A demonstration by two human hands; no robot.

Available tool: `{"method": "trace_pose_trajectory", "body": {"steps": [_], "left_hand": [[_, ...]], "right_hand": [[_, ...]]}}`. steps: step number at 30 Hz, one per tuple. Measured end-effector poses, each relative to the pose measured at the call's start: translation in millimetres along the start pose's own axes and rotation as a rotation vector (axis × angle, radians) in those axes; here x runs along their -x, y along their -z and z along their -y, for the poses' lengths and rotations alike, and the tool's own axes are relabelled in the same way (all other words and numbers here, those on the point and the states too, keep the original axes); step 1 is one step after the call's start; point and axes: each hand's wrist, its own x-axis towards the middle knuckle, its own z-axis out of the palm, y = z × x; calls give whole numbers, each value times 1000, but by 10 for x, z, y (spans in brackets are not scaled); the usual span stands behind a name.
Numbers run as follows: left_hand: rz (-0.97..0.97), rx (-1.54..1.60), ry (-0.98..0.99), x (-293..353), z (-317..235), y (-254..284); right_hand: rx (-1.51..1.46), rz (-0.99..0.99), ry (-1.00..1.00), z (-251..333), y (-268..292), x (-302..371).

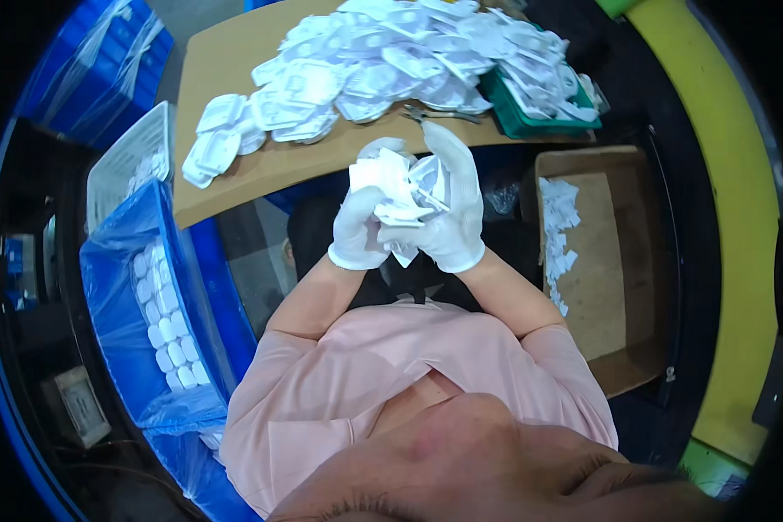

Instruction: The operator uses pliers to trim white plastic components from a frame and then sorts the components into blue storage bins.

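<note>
Both my hands wear white gloves and are raised together in front of my chest, by the table's near edge. Between them is a crumpled-looking cluster of thin white plastic pieces (pixel 391 181). My left hand (pixel 357 224) is curled round its left side, and my right hand (pixel 458 204) grips it from the right, thumb and fingers bent around it. White fingers against white pieces hide the exact shapes. Beyond my hands, a pair of cutting pliers (pixel 448 115) lies on the brown tabletop (pixel 222 65), in front of a large heap of white molded plastic parts (pixel 365 70).
A green bin (pixel 518 126) full of white parts stands at the table's right. Lower right, a cardboard box (pixel 648 287) holds white scraps along its left side. To the left are a blue-lined crate (pixel 113 283) with rows of white parts and a white basket (pixel 117 165).
</note>
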Motion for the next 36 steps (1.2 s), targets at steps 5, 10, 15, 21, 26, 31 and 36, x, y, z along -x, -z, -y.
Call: {"method": "trace_pose_trajectory", "body": {"steps": [5,10,15,21,26,31,36], "left_hand": [[-25,-51,-95,167,-345,177],[-30,-13,-222,284,-599,352],[-129,-25,-316,441,-851,596],[-495,119,-302,638,-1232,923],[-565,-54,-558,334,-2734,1195],[-841,-81,-538,195,-4669,1575],[-871,-69,-897,310,-5209,2376]], "right_hand": [[28,99,288,94,-395,-219],[-90,220,261,176,-759,-334],[-132,406,270,238,-1175,-413],[-104,624,42,271,-1911,-555],[-424,798,-60,712,-3273,-1449],[-579,1037,-313,1000,-4451,-2746],[-1047,968,-582,685,-4570,-2758]]}}
